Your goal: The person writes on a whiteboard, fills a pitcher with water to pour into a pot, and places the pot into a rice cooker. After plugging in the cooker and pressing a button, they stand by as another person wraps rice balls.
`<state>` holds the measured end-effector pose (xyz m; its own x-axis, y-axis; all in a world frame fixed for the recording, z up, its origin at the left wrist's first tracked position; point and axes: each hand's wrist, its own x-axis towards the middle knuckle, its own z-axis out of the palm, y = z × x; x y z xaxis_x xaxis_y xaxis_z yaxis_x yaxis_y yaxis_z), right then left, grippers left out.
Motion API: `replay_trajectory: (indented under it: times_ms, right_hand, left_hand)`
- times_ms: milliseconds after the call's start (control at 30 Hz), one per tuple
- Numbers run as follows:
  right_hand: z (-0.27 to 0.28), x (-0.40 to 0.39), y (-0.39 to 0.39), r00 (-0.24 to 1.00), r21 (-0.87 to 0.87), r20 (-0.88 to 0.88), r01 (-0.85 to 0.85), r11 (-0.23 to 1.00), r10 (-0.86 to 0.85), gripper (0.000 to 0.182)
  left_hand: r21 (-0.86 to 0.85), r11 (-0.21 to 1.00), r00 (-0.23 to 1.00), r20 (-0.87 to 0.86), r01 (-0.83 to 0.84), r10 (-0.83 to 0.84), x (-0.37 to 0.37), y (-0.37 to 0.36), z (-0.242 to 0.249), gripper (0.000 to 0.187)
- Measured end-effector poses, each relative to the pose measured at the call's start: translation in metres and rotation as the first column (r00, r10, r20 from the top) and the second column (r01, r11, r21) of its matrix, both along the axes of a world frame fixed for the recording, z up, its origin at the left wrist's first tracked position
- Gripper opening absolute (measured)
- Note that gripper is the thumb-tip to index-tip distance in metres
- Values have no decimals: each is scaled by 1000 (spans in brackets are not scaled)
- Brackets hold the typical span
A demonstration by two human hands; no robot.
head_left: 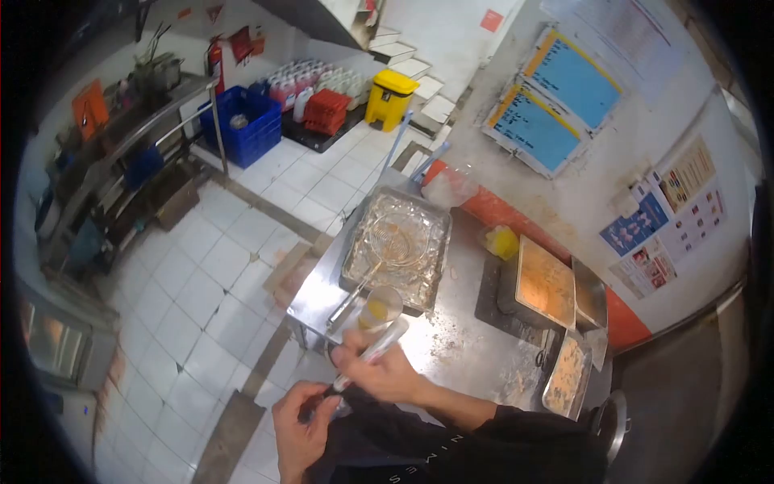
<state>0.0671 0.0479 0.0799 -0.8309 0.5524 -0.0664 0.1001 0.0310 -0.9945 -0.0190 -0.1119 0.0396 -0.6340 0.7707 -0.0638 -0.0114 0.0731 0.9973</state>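
Note:
My right hand [383, 373] is closed around a slim white tube [372, 355] with red marks, which looks like a marker. Its dark lower end meets my left hand [302, 415], whose thumb and fingers pinch there in front of my dark shirt. Just beyond my right hand, a clear cup [380, 308] with something yellow in it stands on the steel table [468, 339]. A wire strainer [399, 240] lies in a foil-lined tray [431, 278] past the cup, its handle reaching over the tray's near edge.
To the right on the table are a large pan of orange-brown food [544, 286], a smaller tray of crumbly food [567, 375], scissors [542, 352] and a yellow item [501, 242]. A blue crate [246, 133] and a yellow bin [391, 101] stand on the tiled floor behind.

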Motion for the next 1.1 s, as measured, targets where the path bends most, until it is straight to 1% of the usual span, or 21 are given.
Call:
replay_trajectory:
  times_ms: [100, 133, 200, 233, 267, 300, 367, 400, 467, 500, 567, 600, 633, 700, 767, 800, 867, 967, 1000, 1067, 1100]
  right_hand:
    - [-18, -21, -30, 997, -11, -38, -63, 998, 62, 33]
    - [-25, -31, -36, 995, 43, -65, -79, 996, 82, 34]
    - [-33, -52, -42, 983, 16, -63, -170, 985, 170, 35]
    - [-33, -61, -44, 975, 2, -62, -214, 977, 213, 36]
    - [-27, -72, -42, 967, 67, -47, -247, 967, 250, 41]
    - [-29, -82, -43, 966, 155, 19, -256, 954, 256, 40]
    - [-38, -105, -40, 956, 324, 147, -290, 901, 255, 40]
    - [-42, -113, -41, 939, 348, 169, -342, 873, 300, 38]
    - [-55, -129, -44, 896, 387, 219, -444, 808, 387, 38]
    - [-77, -135, -48, 845, 430, 260, -535, 727, 468, 37]
    - [-125, -149, -55, 717, 493, 353, -689, 532, 601, 38]
    - [-126, -161, -54, 566, 455, 473, -813, 364, 675, 36]
    - [-126, -172, -56, 389, 390, 579, -904, 175, 717, 34]
    - [-127, -200, -62, 111, 78, 678, -994, 79, 727, 27]
    - [-199, -222, -79, 124, 3, 714, -985, 174, 689, 22]
    - [-227, -236, -81, 138, 44, 694, -988, 149, 707, 21]
    - [-235, -276, -71, 151, 118, 657, -988, 97, 739, 20]
    - [-246, -327, -60, 409, 328, 605, -910, 255, 683, 18]
    - [-249, -350, -52, 331, 311, 628, -936, 162, 705, 18]
    - [-252, -395, -40, 182, 270, 669, -963, -7, 720, 19]
    - [-240, -419, -35, 126, 216, 674, -976, -32, 728, 19]
  left_hand:
    - [-36, 994, 983, 148, -100, 104, -10, -27, 8, 11]
    - [-30, 993, 984, 135, -117, 120, -14, -36, 4, 11]
    - [-9, 989, 983, 105, -148, 148, -28, -51, -10, 13]
    - [-72, 993, 991, 85, -95, 101, -38, -57, -16, 14]
    - [-138, 989, 996, 70, -45, 55, -51, -63, -23, 14]
    - [-207, 978, 998, 57, 1, 11, -60, -68, -29, 15]
    - [-215, 977, 998, -65, -2, -12, -71, -72, -49, 16]
    - [-222, 975, 992, -124, -7, -21, -77, -75, -55, 16]
    - [-332, 938, 993, -16, 103, -115, -92, -83, -57, 25]
    - [-382, 910, 987, 42, 159, -155, -102, -86, -59, 31]
    - [-347, 918, 878, -359, 190, -318, -125, -97, -85, 28]
    - [-344, 922, 774, -530, 175, -345, -136, -108, -122, 25]
    - [-405, 908, 701, -618, 105, -356, -147, -125, -175, 22]
    - [-526, 848, 639, -676, -68, -368, -168, -151, -252, 19]
    - [-717, 661, 759, -553, -221, -345, -190, -138, -254, 20]
    - [-793, 541, 818, -492, -281, -297, -204, -132, -251, 20]
    - [-687, 616, 807, -575, -386, -134, -246, -108, -218, 14]
    - [-552, 670, 800, -591, -497, 106, -311, -78, -189, 11]
    - [-507, 684, 796, -579, -524, 180, -331, -69, -184, 10]
    - [-489, 674, 784, -578, -554, 225, -370, -56, -177, 9]
    - [-479, 672, 779, -578, -565, 243, -387, -53, -175, 9]
